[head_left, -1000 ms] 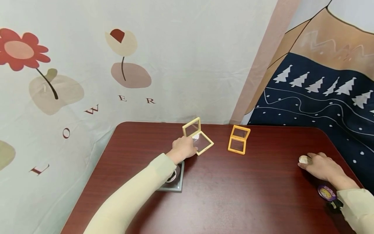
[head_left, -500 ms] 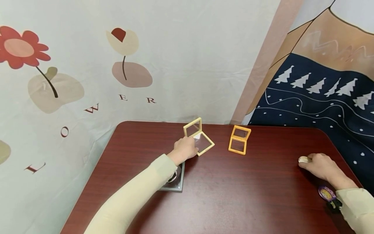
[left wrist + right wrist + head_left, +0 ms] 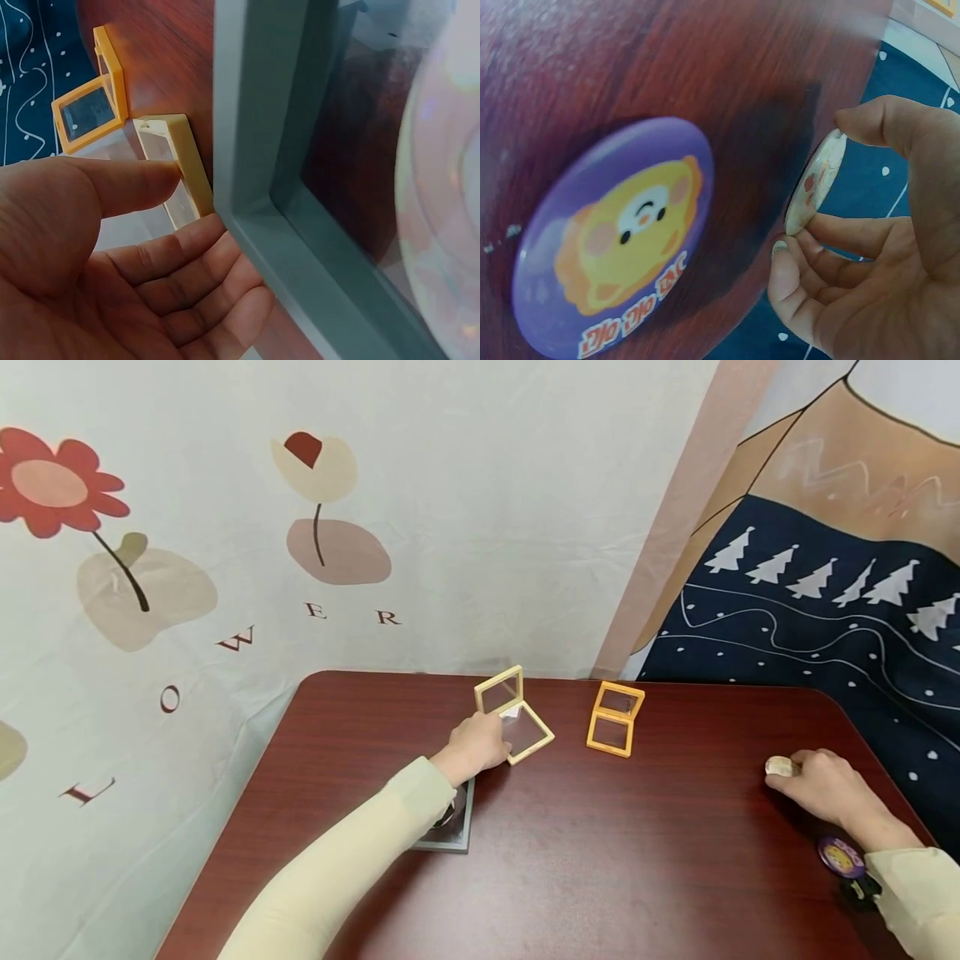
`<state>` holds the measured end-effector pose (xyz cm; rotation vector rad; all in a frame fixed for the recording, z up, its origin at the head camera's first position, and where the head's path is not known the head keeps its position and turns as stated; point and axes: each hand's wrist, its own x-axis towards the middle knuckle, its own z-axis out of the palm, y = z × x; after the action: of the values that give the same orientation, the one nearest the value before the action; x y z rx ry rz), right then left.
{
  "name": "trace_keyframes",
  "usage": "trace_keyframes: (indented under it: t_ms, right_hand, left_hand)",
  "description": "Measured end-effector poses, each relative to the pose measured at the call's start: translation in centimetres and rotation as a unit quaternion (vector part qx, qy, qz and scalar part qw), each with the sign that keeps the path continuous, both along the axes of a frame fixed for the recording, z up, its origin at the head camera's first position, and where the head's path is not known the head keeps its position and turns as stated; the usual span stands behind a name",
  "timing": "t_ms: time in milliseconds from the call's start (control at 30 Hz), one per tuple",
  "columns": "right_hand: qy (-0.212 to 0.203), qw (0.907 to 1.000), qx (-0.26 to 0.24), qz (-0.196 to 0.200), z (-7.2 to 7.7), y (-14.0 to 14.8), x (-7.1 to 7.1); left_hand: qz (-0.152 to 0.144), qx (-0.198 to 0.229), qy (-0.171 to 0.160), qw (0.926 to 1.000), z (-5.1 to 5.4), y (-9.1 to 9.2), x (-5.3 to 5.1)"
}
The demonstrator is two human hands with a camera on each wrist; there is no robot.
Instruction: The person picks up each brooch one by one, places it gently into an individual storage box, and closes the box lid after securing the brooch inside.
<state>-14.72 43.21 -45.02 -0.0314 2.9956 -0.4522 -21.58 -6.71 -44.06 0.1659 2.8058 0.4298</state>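
Cream frame (image 3: 527, 735) pinched in your left hand (image 3: 476, 746), arm (image 3: 352, 852) stretched diagonally forward over grey frame (image 3: 255, 112); your right hand (image 3: 825, 787), low over table (image 3: 637, 860), pinches pale round badge (image 3: 817, 183).

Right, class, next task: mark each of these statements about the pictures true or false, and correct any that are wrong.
1. The right grip pinches a round disc. True.

2. The pale yellow frame is nearer the left grip than the orange frame is. True.

3. The orange frame is folded shut. False: the orange frame stands open.

4. The purple badge lies with its printed side down. False: the purple badge's printed cartoon faces up.

5. In the head view, the left sleeve partly hides the grey frame. True.
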Motion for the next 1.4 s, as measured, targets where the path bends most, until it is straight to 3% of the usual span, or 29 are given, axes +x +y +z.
trace_keyframes:
  t_ms: [400,1033,1400]
  right_hand:
    - [0.049,0.9987,-0.009,-0.013,0.5,-1.0,0.8]
    - [0.122,0.9918,-0.037,0.004,1.7,-4.3,1.4]
    - [0.153,0.9868,-0.049,0.014,2.7,-6.5,1.7]
  left_hand:
    - [-0.007,0.006,-0.012,0.9999,0.3,-0.1,0.6]
    - [-0.028,-0.007,-0.008,0.9996,-0.2,-0.1,1.4]
    - [-0.064,-0.019,0.003,0.9978,0.2,0.1,2.2]
